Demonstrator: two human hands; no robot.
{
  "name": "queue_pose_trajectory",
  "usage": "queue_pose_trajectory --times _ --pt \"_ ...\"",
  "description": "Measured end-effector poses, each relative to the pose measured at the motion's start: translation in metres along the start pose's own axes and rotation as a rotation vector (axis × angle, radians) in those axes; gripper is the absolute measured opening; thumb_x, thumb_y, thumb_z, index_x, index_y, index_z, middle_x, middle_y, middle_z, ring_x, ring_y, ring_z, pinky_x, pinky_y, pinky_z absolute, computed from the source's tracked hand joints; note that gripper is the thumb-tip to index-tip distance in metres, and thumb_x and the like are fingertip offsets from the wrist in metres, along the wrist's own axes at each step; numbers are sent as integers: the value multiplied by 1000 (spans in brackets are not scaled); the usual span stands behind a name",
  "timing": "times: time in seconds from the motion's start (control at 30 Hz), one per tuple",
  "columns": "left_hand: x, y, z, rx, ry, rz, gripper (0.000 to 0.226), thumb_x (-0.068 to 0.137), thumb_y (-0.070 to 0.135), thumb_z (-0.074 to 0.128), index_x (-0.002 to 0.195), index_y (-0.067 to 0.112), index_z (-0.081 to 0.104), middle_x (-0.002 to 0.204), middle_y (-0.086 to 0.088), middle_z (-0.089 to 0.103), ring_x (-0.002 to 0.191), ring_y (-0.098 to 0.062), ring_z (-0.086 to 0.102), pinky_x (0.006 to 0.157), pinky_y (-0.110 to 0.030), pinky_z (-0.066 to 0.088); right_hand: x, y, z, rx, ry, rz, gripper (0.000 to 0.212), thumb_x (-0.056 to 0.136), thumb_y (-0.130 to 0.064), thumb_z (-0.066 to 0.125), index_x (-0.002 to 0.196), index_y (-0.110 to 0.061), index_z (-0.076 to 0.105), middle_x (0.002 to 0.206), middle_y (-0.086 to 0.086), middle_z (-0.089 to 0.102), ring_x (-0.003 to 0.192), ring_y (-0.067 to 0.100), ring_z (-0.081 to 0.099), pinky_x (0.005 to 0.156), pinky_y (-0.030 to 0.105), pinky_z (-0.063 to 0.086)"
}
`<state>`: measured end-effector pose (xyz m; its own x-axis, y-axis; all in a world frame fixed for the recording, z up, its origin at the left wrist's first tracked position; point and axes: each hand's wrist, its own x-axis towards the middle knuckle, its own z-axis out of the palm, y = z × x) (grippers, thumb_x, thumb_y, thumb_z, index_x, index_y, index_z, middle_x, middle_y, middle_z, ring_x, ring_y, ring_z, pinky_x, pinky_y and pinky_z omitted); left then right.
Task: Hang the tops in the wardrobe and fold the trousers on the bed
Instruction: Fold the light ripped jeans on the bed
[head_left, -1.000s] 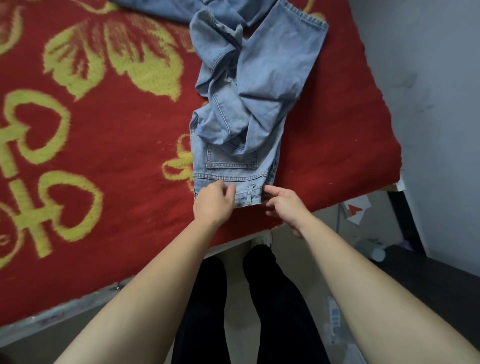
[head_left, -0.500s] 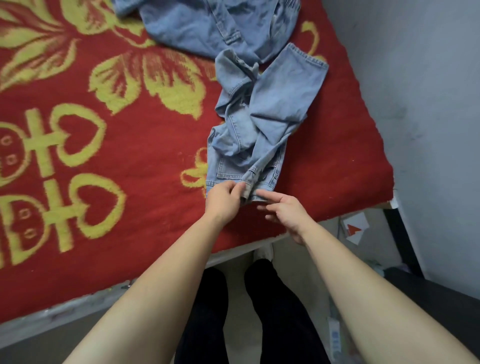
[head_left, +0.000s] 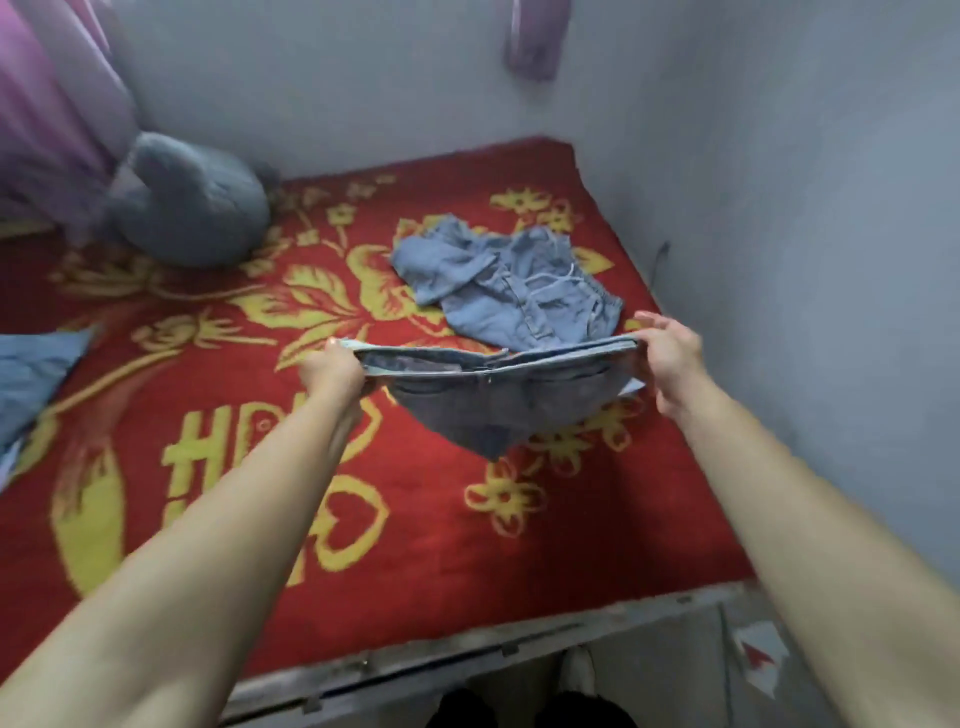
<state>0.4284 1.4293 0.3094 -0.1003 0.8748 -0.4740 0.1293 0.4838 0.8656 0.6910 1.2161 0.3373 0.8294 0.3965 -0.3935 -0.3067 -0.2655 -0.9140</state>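
Light blue jeans (head_left: 498, 405) hang in the air above the red bed cover (head_left: 426, 545), stretched flat by the waistband. My left hand (head_left: 335, 366) grips the left end of the waistband. Its right end is pinched by my right hand (head_left: 670, 353). The legs dangle below toward me and are motion-blurred. A second crumpled pair of pale denim trousers (head_left: 509, 291) lies on the bed just beyond the held pair.
A grey plush toy (head_left: 192, 208) sits at the back left beside pink fabric (head_left: 52, 114). Another light blue garment (head_left: 31, 379) lies at the left edge. Grey walls close the bed on the far and right sides. The bed's metal frame edge (head_left: 467, 654) runs near me.
Both hands have lifted the jeans off the bed by the waistband and spread apart, pulling it taut. The view has tilted up, showing the far wall and plush toy.
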Motion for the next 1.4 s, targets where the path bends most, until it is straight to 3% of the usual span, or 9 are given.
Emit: queue_pose_trajectory --times 0.1,0.17,0.3,0.43,0.6,0.7,0.93,1.2,1.4 --pt "-19 97 -29 35 110 254 45 104 30 41 121 -8 59 125 -21 62 108 -33 62 80 -27 46 -34 -99 32 20 -44 -208 27 91 2 50 95 -22 60 90 8 63 61 12 60 57 25 53" --pt "-38 157 -55 92 161 433 47 105 29 39 121 -10 58 129 -23 60 118 -33 57 89 -30 41 -62 -151 43 62 -41 -367 28 93 2 48 103 -20 61 86 0 58 61 6 58 53 17 51" --pt "-89 248 -117 2 262 655 30 103 24 42 118 2 57 114 -17 63 104 -29 60 90 -31 43 -123 -222 52 0 -14 -728 28 97 -7 52 119 -20 64 89 -10 56 80 7 54 80 24 47" --pt "-139 288 -182 -130 286 853 31 101 16 42 132 16 38 123 3 49 87 -8 55 71 -8 44 -174 -262 53 45 -73 -935 24 99 -15 53 115 -28 65 93 -7 62 74 -1 55 71 11 45" --pt "-188 296 -231 -92 370 1049 40 104 21 34 142 19 47 137 4 54 122 -11 51 81 7 25 -231 -288 51 74 -122 -1095 23 99 -21 56 110 -39 64 108 -7 64 90 -1 59 84 13 51" --pt "-211 291 -242 -84 346 1068 39 95 22 43 133 27 50 119 11 60 108 -11 57 78 -1 35 -251 -292 43 13 -171 -1149 24 99 -25 57 118 -36 66 126 -2 61 104 2 59 90 11 49" --pt "-234 261 -266 -107 350 1098 47 78 14 58 124 22 50 113 3 64 101 -16 63 93 -27 50 -265 -267 29 42 -231 -1065 29 99 -24 57 126 -31 65 104 -21 62 90 -6 60 71 5 49" --pt "-212 273 -276 -120 505 1096 31 90 9 42 118 11 54 105 1 58 93 -14 54 84 -18 41 -274 -271 46 47 -238 -1134 50 76 -28 71 126 -26 66 114 -15 67 101 -2 65 87 17 55" --pt "-125 310 -259 -139 386 1012 19 88 12 42 102 24 47 92 8 57 85 -12 54 72 -10 42 -236 -288 115 -116 -65 -1143 33 79 -49 70 106 -29 71 102 -11 71 98 6 66 90 32 56"
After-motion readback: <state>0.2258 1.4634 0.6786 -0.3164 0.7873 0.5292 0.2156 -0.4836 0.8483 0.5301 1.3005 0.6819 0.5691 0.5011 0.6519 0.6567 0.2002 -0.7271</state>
